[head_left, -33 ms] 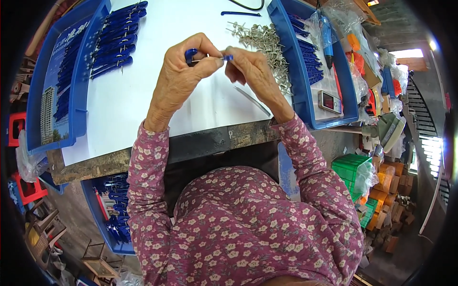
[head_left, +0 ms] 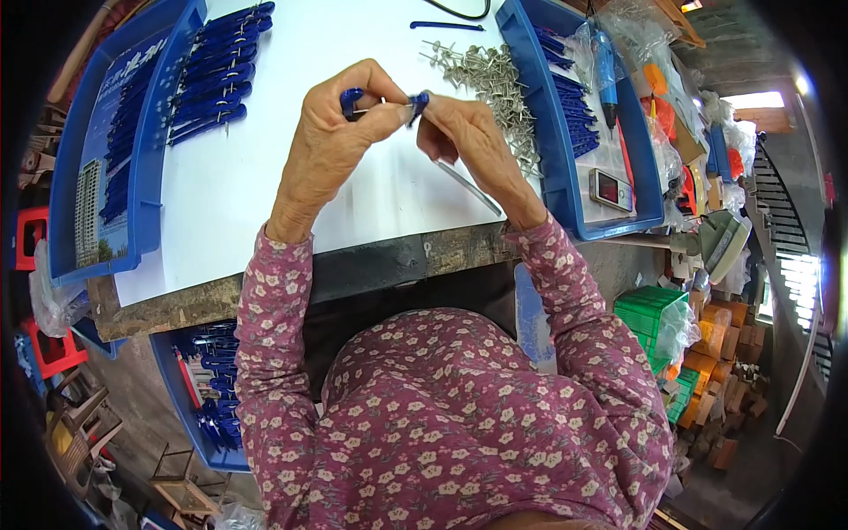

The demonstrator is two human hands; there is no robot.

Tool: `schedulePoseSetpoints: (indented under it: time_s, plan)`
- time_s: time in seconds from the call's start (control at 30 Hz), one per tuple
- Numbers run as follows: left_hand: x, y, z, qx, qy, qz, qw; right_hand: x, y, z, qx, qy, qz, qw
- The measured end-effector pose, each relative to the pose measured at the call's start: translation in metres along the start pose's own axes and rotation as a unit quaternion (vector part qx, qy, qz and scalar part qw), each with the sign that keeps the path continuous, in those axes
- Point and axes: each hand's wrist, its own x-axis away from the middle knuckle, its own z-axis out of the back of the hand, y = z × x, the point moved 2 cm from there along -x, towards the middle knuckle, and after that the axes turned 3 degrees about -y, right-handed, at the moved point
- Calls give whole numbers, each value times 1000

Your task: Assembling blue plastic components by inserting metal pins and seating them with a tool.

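Note:
My left hand (head_left: 331,128) is closed over the white work surface, thumb and forefinger pinching a small dark blue plastic part (head_left: 351,99) with a rounded end. Some of it is hidden inside the fingers. Just to the right, the fingers of my right hand (head_left: 477,141) are closed at the part's other end, where a blue piece (head_left: 420,102) shows between the hands. Below the right fingers, a thin grey metal strip (head_left: 468,187) slants across the surface. Beyond that hand is a heap of metal pins with flat round heads (head_left: 486,75).
Long blue parts (head_left: 212,79) lie in a row at the left, beside a blue tray (head_left: 146,203). The right-hand blue tray (head_left: 549,124) contains more parts, a phone (head_left: 610,188) and a blue powered screwdriver (head_left: 606,75). One slim blue piece (head_left: 446,26) lies at the back.
The blue piece between my fingertips has tilted and shows more of itself. My right fingers have shifted slightly, while my left hand has barely moved.

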Motion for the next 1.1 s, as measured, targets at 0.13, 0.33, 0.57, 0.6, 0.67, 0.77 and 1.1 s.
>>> schedulePoseSetpoints:
  time_s: [0.13, 0.33, 0.57, 0.6, 0.67, 0.77, 1.1]
  plan:
    - [0, -8, 9, -11, 23, 1, 1000, 14, -7, -8, -99, -90, -76, 988]
    - [1, -14, 6, 14, -11, 46, 999, 25, -50, 5, -132, -166, -42, 976]
    - [1, -9, -13, 15, -52, 20, 998, -8, -14, 22, -259, -137, 33, 955]
    - [2, -7, -14, 21, -64, 29, 997, -8, -7, 21, -274, -114, 8, 955]
    - [4, -4, -14, 34, -59, 23, 997, -7, 2, 14, -288, -94, -18, 953]
    - [5, 2, -7, 52, -42, 50, 996, 3, 11, 9, -191, -97, -66, 975]
    - [4, -13, 1, 10, -36, 40, 998, 20, -46, 12, -185, -230, 40, 955]
